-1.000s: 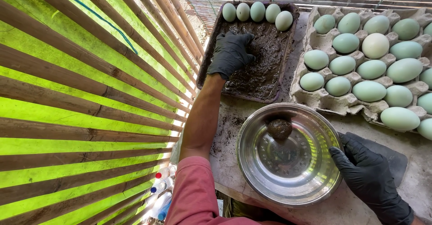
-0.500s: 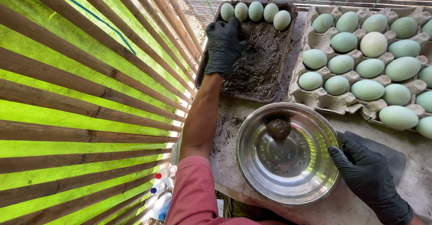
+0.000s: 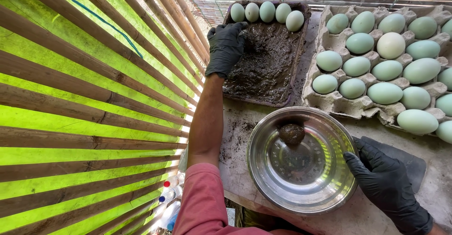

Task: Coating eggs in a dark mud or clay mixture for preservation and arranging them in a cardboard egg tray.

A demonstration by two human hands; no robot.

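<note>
1. Head view: left hand (image 3: pixel 226 47) in a black glove reaches into the mud tray (image 3: pixel 301 16), fingers (image 3: pixel 235 28) curled down into the dark mud (image 3: pixel 266 63) at its upper left; they look bent for a scoop, not gripping any egg, and I cannot tell if a lump is in the palm.
2. Right hand (image 3: pixel 379 178), also gloved, rests on the rim of the steel bowl (image 3: pixel 278 188), fingers spread flat against it, holding nothing else.
3. Bowl sits on the counter (image 3: pixel 362 216), just below the tray; one mud-coated egg (image 3: pixel 292 134) lies at its far inner side.
4. Five clean pale-green eggs (image 3: pixel 267 11) line the tray's far edge, touching the mud.
5. Carton (image 3: pixel 313 91) to the right holds more pale-green eggs, none coated.
6. Doing it well, as I judge: scoop with cupped fingers, take enough mud to wrap one egg evenly, keep clear of the row so none gets knocked.
7. Keep the right hand steady on the bowl so it does not slide on the gritty counter.
8. Risk: pressing hard near the shells may crack one; mud spills off the tray's low rim.
9. Slatted bamboo wall (image 3: pixel 94 98) is on the left, green behind it.
</note>
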